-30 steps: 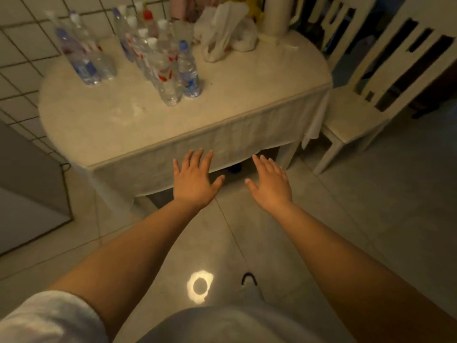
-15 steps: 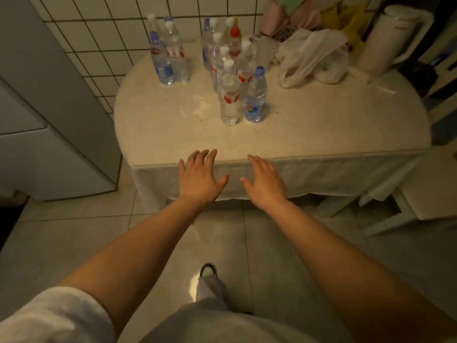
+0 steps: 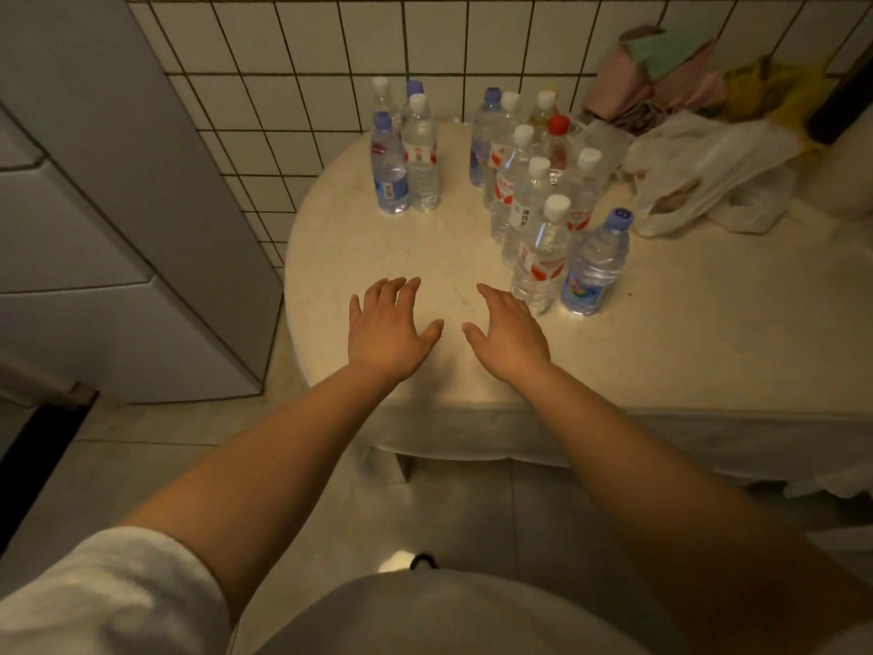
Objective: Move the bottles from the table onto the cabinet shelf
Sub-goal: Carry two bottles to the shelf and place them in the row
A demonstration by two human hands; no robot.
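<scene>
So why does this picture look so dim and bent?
Head view: warm, low light leaves the bottles and table yellowish; the wide lens bows the wall tiles and fridge; a bright glare spot on the floor; both hands sharp.

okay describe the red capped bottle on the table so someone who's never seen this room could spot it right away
Start at the round table against the white tiled wall and find the larger cluster of water bottles, the one beside the plastic bags. The red-capped bottle stands near the back of that cluster. Its red cap is the only one; all the others are white or blue.
</scene>
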